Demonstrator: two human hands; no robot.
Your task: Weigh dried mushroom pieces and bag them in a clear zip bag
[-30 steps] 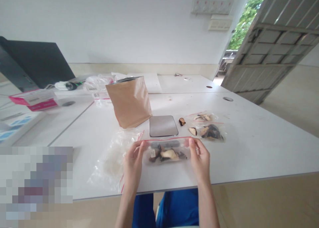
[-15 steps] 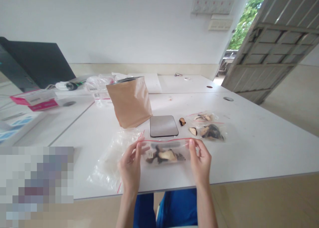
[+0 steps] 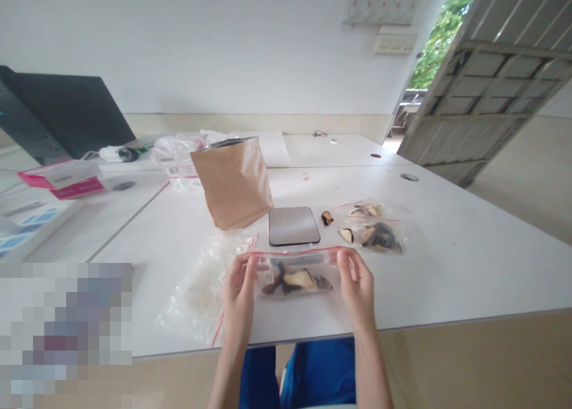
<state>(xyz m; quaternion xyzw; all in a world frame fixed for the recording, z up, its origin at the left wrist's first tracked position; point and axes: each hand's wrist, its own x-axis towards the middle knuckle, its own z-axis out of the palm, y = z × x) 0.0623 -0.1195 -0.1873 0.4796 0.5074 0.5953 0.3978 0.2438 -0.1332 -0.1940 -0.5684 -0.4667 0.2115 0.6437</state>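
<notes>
Both hands hold a small clear zip bag (image 3: 295, 276) with a red seal strip, filled with dark and pale dried slices. My left hand (image 3: 239, 293) pinches its left end and my right hand (image 3: 356, 287) pinches its right end, just above the white table (image 3: 447, 266). Behind the bag lies a small flat grey scale (image 3: 293, 225). A brown paper pouch (image 3: 235, 181) stands open behind the scale. To the right lie two filled zip bags (image 3: 379, 236) and loose slices (image 3: 326, 218).
A heap of empty clear zip bags (image 3: 203, 290) lies left of my hands. Further left are a pink box (image 3: 62, 179), a black monitor (image 3: 58, 117) and plastic packets. An open door (image 3: 487, 87) is at the right. The table's front edge runs under my wrists.
My hands kept hold of the bag and shifted slightly; the left hand's fingers moved along the bag's top left corner. Nothing else moved.
</notes>
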